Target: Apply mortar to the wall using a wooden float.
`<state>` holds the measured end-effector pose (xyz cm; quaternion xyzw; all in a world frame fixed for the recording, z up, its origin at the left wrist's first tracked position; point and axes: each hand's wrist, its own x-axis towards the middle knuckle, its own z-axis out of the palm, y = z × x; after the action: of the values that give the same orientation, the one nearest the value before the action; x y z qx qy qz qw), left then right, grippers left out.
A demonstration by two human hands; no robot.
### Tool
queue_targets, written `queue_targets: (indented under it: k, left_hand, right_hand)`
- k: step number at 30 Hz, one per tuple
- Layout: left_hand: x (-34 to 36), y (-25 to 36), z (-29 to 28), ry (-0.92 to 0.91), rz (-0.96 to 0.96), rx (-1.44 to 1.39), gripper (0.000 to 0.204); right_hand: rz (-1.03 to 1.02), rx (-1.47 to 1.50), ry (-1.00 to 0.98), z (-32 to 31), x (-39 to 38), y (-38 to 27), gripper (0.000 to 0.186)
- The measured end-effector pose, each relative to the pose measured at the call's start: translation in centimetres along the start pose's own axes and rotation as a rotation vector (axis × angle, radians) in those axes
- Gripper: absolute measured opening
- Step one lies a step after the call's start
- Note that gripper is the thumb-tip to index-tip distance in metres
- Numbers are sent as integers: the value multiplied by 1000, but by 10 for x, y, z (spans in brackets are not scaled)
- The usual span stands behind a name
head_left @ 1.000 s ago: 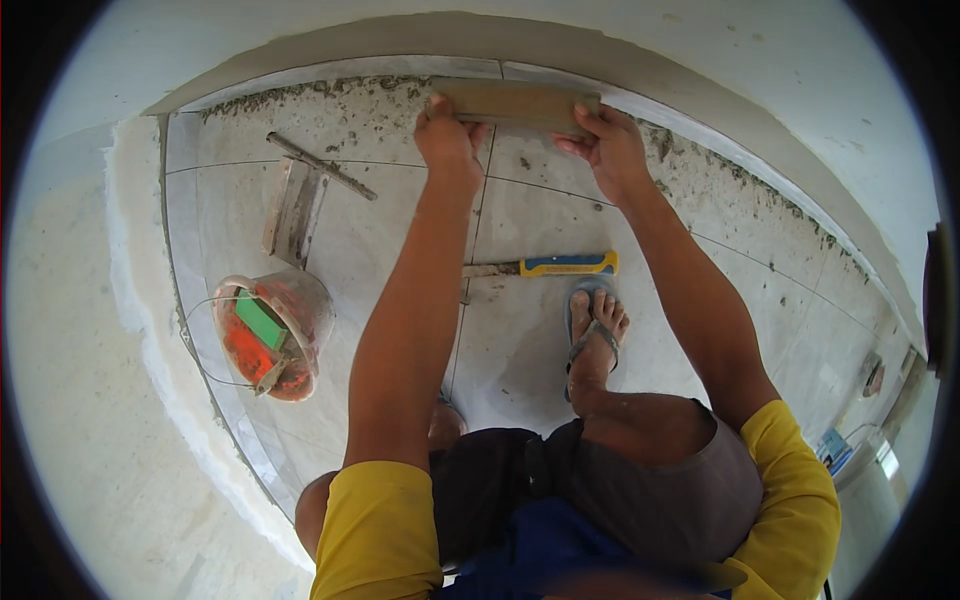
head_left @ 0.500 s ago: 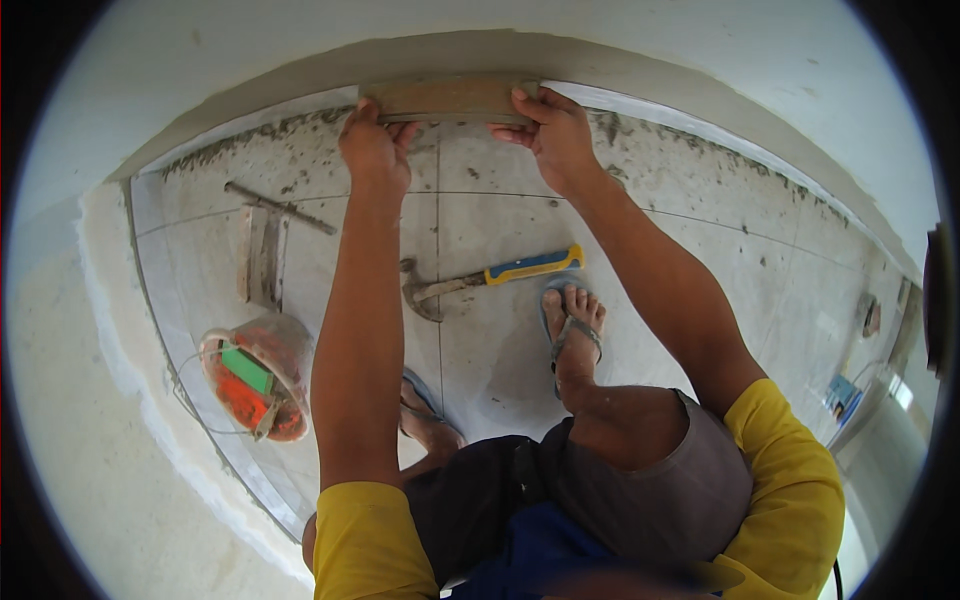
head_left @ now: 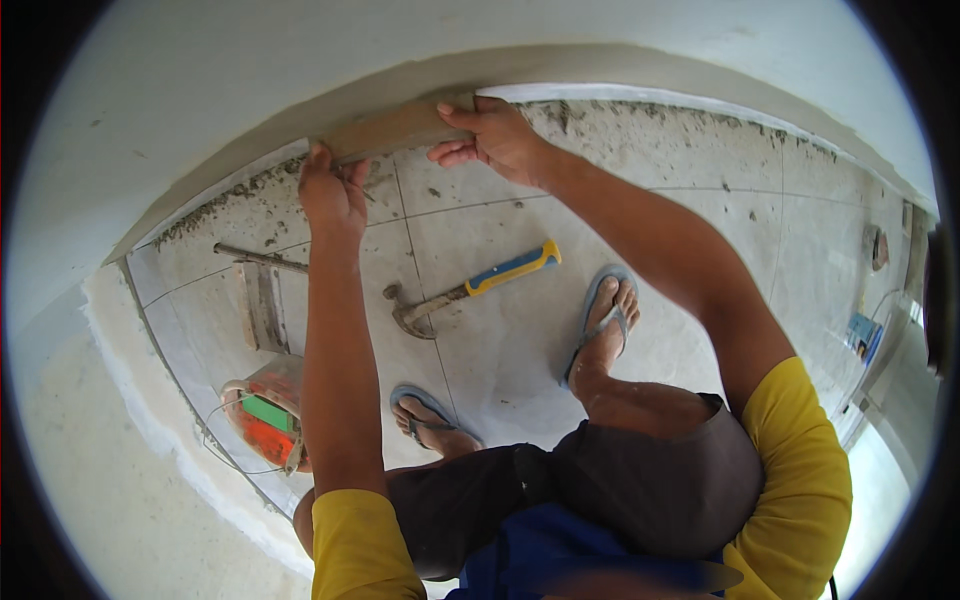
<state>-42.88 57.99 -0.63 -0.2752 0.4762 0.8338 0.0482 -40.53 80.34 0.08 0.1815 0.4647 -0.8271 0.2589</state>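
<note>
A flat, rectangular brown strip (head_left: 395, 130), apparently a skirting piece, spans between my two hands at the base of the wall. My left hand (head_left: 332, 192) grips its left end, with the thumb on top and the fingers beneath. My right hand (head_left: 497, 142) holds the right end, thumb laid over the face. The strip tilts, its right end higher in the picture than its left. White edging (head_left: 600, 95) runs along the wall foot to the right of it. Below my hands, a claw hammer (head_left: 472, 287) with a blue and yellow handle lies on the floor tiles.
To the left, an orange-stained bucket (head_left: 272, 375) holds a green block, partly hidden by my left arm. A mortar-smeared wooden piece (head_left: 262, 305) and a metal bar (head_left: 260, 257) lie nearby. Mortar crumbs dot the tiled floor (head_left: 690, 240). My sandalled feet stand below the hammer.
My hands and the strip have shifted left in the picture, and the strip has gone from nearly level to tilted. The whole view has turned somewhat. Both hands keep their hold.
</note>
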Motion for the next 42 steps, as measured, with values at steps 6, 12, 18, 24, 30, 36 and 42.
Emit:
queue_targets:
  k: [6,12,18,24,30,36,42]
  left_hand:
    - [-3,3,3,74,9,83,24]
    - [-4,-6,18,154,23,94,24]
    - [-33,-50,67,97,0,94,24]
    - [-64,-93,126,111,-23,51,23]
    - [-103,-151,197,63,-115,60,28]
    - [-133,-197,250,-18,-175,62,31]
    - [-128,-195,238,-31,-122,21,27]
  right_hand:
    - [-65,63,73,10,3,11,33]
    - [-96,111,32,-3,2,8,31]
    - [-90,102,101,-65,-31,-11,31]
    - [-99,99,156,-123,-66,-33,29]
    - [-183,38,338,-210,-109,-52,31]
    - [-228,36,368,-277,-145,-74,22]
    - [-220,-5,391,-266,-141,-74,23]
